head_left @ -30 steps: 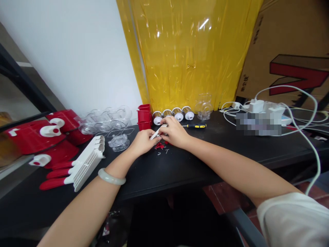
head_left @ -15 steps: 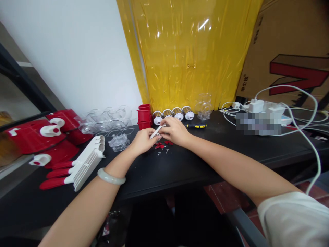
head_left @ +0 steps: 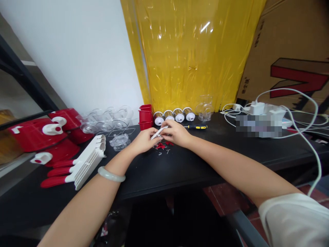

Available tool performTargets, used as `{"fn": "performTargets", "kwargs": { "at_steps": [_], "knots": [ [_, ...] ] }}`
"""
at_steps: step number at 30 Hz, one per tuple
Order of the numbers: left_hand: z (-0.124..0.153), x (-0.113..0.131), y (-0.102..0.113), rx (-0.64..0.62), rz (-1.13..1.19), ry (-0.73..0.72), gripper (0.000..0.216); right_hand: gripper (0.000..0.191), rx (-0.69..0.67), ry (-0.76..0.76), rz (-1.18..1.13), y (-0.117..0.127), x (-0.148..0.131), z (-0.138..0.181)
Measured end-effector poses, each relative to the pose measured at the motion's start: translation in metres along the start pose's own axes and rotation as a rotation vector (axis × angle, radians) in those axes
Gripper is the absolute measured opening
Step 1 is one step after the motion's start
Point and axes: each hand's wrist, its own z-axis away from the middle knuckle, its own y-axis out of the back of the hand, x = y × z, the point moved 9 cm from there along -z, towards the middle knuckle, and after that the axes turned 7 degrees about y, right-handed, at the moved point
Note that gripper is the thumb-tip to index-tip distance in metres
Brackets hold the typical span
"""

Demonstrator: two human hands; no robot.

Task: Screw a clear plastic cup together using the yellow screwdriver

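Note:
Both my hands meet over the middle of the black table [head_left: 180, 168]. My left hand [head_left: 143, 140] and my right hand [head_left: 175, 132] each pinch one end of a small flat white plastic strip [head_left: 159, 132], holding it just above the tabletop. Under the hands lies a little pile of small red plastic bits [head_left: 161, 146] with a few tiny white pieces beside it. A pale jade bangle [head_left: 111, 175] sits on my left wrist.
Red and white plastic parts [head_left: 41, 137] and a white ribbed piece [head_left: 88, 161] lie at the left. Clear plastic cups [head_left: 106, 118], red boxes [head_left: 145, 115], several metal-capped cylinders [head_left: 174, 115], a yellow-handled screwdriver [head_left: 196, 127], chargers and white cables [head_left: 269, 109] line the back.
The hands have stayed in place, working the white strip between the fingers; the strip has tilted slightly. The view has shifted a little.

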Motion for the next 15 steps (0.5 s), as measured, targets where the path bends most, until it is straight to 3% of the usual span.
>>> {"fn": "performTargets", "kwargs": {
  "at_steps": [15],
  "knots": [
    [0.0006,0.0016,-0.0014,-0.026,0.052,-0.011,0.034,0.011,-0.008,-0.042,-0.161,-0.0031,0.0035,0.0014]
  ]
}}
